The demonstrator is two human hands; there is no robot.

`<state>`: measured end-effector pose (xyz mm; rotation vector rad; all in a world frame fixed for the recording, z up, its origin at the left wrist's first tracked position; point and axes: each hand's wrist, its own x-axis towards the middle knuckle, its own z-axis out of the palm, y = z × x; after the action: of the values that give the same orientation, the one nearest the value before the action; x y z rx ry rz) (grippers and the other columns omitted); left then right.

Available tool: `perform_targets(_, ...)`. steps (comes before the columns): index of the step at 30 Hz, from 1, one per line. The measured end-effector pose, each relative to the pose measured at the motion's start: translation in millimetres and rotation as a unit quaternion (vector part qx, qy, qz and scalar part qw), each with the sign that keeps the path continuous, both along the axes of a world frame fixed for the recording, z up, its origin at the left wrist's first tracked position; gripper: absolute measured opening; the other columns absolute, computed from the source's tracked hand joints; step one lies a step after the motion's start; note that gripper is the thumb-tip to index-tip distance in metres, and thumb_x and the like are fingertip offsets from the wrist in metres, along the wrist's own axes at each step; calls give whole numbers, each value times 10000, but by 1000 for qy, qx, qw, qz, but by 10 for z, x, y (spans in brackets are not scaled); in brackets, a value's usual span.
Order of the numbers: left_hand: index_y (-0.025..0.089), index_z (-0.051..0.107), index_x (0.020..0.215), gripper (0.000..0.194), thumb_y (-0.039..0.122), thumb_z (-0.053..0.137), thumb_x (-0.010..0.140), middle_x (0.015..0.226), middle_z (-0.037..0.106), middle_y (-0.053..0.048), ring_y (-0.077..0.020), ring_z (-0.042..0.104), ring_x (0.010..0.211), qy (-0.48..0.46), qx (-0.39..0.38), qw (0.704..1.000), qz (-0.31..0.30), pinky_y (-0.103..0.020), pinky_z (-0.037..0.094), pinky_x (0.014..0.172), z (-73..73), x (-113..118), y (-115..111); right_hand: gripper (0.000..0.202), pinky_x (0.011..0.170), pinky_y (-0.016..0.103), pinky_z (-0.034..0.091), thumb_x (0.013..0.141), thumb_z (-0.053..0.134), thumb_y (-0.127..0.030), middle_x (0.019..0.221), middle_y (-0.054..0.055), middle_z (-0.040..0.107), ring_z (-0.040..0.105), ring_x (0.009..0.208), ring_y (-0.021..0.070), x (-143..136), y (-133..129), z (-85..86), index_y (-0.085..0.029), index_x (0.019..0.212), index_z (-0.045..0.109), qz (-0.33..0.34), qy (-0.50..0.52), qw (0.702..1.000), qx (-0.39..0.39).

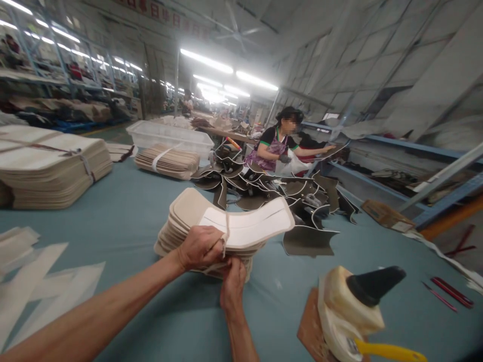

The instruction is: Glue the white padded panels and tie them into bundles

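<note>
A stack of beige panels [184, 213], the top one with a white backing, stands on the blue-green table in front of me. A thin pale cloth strip [227, 223] runs over the stack and down its near side. My left hand [203, 246] is closed around the strip at the near edge. Just below it, my right hand [234, 281] presses against the front of the stack, fingers curled; what they pinch is hidden.
Dark panels with white edges [260, 193] lie heaped behind the stack. Tied beige bundles [56, 171] and a clear plastic bin [169, 136] stand at left. At right are a glue container [349, 306], a yellow-handled brush [390, 350] and red tools [452, 291]. A co-worker [279, 143] is beyond.
</note>
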<state>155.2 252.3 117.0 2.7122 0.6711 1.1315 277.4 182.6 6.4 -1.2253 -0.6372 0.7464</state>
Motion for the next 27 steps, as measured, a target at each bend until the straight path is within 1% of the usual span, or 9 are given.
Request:
perform_targets(5,215,555,682,317,287,400,949,645,627,-38,-178,579,633,7,8,1000,-22,-294,423,641,-108,472,361,315,587,276,495,886,473,-487,644,-23,535,551,624,160,539,298,59,-268,681,376,-4,23,1000,5)
perform_targets(8,229,500,643,294,306,433,919,611,582,-22,-172,531,593,-14,-6,1000,-15,-291,380,606,-114,677,569,304,611,282,513,856,500,-479,673,-11,601,624,673,177,656,446,163,-267,692,356,-3,50,999,13)
perform_targets(11,236,465,625,305,305,421,919,583,545,-7,-168,497,569,-41,-37,998,-3,-291,357,599,-81,712,638,312,689,320,554,876,489,-523,810,43,711,710,813,222,511,384,192,-258,738,401,5,77,997,22)
perform_targets(13,239,456,619,327,312,402,933,571,535,0,-167,494,564,-58,-66,996,6,-292,356,606,-52,661,598,374,772,362,568,910,476,-587,848,73,740,727,865,245,324,228,128,-242,764,473,8,85,996,22)
perform_targets(16,236,494,650,347,342,380,960,607,585,0,-172,547,600,-86,-125,988,22,-292,382,629,15,564,503,494,882,347,527,955,469,-634,760,58,722,705,860,228,54,-39,-30,-218,715,583,7,3,1000,26)
perform_targets(18,232,542,711,351,364,357,979,676,653,-10,-184,613,666,-115,-169,978,42,-294,423,671,85,523,477,544,761,294,513,963,448,-651,632,20,646,648,707,193,-61,-156,-121,-225,645,560,13,-36,999,24)
perform_targets(21,228,568,785,348,396,335,981,753,717,-29,-212,680,748,-168,-231,955,75,-313,478,724,208,498,505,538,562,253,429,950,445,-657,542,-27,529,498,528,146,-131,-212,-226,-236,620,499,16,-34,999,5)
perform_targets(25,223,591,814,311,412,374,933,830,747,-53,-256,703,878,-207,-280,934,87,-362,507,836,337,473,544,540,518,249,408,911,459,-699,536,-45,449,439,511,135,-142,-218,-354,-246,618,458,43,-20,999,-18)
perform_targets(27,219,626,839,298,432,425,896,944,766,-66,-276,687,998,-209,-294,930,76,-384,492,932,368,459,552,560,490,251,407,879,469,-743,542,-46,429,439,508,136,-141,-275,-368,-253,610,443,19,-7,999,-26)
